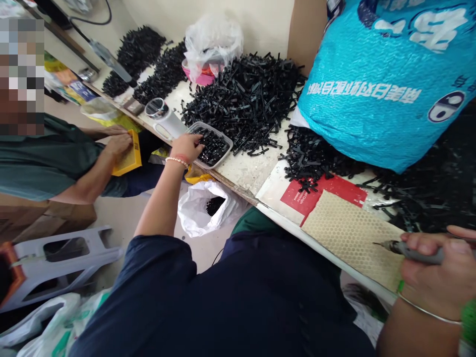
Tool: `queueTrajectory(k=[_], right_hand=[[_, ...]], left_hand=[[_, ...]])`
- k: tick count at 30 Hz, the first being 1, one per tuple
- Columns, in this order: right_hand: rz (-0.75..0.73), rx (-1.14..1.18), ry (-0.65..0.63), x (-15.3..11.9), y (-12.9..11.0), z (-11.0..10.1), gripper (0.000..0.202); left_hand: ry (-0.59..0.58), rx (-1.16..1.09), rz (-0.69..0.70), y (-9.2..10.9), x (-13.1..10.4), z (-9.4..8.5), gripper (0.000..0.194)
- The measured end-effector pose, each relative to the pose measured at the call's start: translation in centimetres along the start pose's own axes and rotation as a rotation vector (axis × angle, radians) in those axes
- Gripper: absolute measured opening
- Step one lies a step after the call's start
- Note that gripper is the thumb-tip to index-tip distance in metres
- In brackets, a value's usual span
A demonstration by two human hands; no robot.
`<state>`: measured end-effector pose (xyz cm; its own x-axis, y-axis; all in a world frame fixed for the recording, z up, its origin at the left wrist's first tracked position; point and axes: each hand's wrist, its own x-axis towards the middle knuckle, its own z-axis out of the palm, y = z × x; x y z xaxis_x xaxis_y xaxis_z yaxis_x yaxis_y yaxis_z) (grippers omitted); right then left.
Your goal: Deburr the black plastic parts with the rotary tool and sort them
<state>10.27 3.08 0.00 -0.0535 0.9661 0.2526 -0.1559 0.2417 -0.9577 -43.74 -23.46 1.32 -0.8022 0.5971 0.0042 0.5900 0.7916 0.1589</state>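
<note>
My left hand [188, 148] reaches over the near edge of a clear plastic tub [228, 153]. Its bent fingers touch the small black parts [213, 147] inside, and I cannot make out what is between the fingertips. A beaded bracelet circles that wrist. On the right, my right hand [439, 265] is wrapped round a grey pen-shaped tool [412, 250] with a thin pointed metal tip. The tip points left over a cream honeycomb-patterned mat [342, 228], and I cannot tell whether it touches the mat.
A large pile of black plastic parts [245, 99] lies behind the tub. A blue sack [372, 99] rests on more parts. Beside the tub stands a white lidded mug [167, 121]. Below the table edge is an open white bag [197, 213]. A co-worker at left holds a yellow frame [128, 163].
</note>
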Motion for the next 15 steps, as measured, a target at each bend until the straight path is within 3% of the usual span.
queueTrajectory(k=[6,11,15], right_hand=[[0.002,0.008,0.033,0.0,0.2,-0.2,0.034],[0.0,0.007,0.017,-0.3,0.3,0.0,0.036],[0.013,-0.003,0.015,-0.6,0.1,0.4,0.035]], left_hand=[[0.081,-0.021,-0.008,-0.7,0.4,1.7,0.048],[0.103,-0.055,0.009,-1.1,0.4,2.0,0.046],[0.204,-0.119,0.017,-1.6,-0.1,2.0,0.044]])
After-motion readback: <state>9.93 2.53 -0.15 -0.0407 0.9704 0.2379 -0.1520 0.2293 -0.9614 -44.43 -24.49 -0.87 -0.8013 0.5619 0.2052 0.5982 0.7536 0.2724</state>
